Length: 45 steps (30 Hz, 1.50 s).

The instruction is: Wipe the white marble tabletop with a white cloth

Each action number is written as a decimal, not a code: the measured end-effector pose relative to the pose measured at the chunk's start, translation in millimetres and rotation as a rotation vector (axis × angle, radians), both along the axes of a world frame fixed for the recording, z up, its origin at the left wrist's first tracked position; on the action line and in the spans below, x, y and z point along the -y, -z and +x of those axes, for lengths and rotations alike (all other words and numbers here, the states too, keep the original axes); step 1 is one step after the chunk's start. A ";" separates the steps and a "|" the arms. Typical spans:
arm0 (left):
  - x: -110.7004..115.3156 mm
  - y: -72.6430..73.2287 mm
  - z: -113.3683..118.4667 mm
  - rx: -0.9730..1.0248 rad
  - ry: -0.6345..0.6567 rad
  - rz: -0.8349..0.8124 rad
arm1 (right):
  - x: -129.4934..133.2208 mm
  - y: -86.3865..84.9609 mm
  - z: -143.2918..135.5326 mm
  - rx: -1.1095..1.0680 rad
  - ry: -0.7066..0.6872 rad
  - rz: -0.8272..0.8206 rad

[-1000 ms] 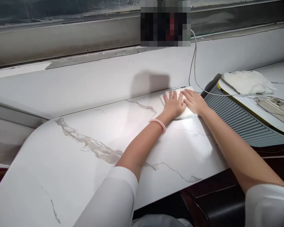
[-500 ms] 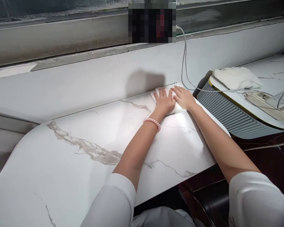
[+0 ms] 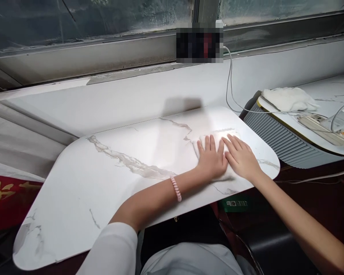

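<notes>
A white cloth point(image 3: 220, 135) lies on the white tabletop with grey-brown marbling point(image 3: 74, 191), toward its right end. My left hand point(image 3: 212, 160) rests flat on the cloth with its fingers spread, a pink coiled band around the wrist. Beside it my right hand point(image 3: 240, 158) also presses flat on the cloth, fingers stretched out and angled left. The two hands nearly touch at the thumbs. Much of the cloth is hidden under them.
A second white cloth point(image 3: 289, 99) lies on the neighbouring table, near a power strip point(image 3: 318, 124). A white cable point(image 3: 231, 76) hangs from a pixelated object point(image 3: 200, 44) on the window ledge. Red fabric point(image 3: 11, 200) shows at the left.
Both hands and the cloth under them have come from the tabletop's back edge toward its front. The view has also shifted, with more of the window showing.
</notes>
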<state>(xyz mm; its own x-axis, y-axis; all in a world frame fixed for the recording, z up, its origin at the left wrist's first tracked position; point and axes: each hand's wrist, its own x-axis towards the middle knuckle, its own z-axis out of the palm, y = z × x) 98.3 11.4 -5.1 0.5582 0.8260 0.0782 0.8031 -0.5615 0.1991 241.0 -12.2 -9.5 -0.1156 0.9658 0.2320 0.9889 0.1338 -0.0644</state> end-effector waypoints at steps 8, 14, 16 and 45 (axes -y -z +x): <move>50.3 -3.8 -35.8 -0.018 0.064 0.048 | 55.3 4.5 -35.5 -0.027 0.063 0.055; 41.6 -5.0 -35.0 0.000 0.048 -0.022 | 43.3 4.4 -35.5 -0.044 0.040 0.054; 29.8 -5.1 -34.2 0.010 0.009 -0.059 | 29.7 5.9 -36.4 -0.049 0.036 0.066; -172.6 0.9 -59.7 0.103 -0.292 0.056 | -198.5 12.3 -72.7 -0.195 -0.032 0.131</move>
<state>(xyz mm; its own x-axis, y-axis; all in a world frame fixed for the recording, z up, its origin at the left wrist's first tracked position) 38.7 184.0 -6.0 0.2845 0.9431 0.1721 0.9092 -0.3223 0.2634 168.3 186.3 -21.9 -0.0863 0.9225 0.3763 0.9545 0.1848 -0.2341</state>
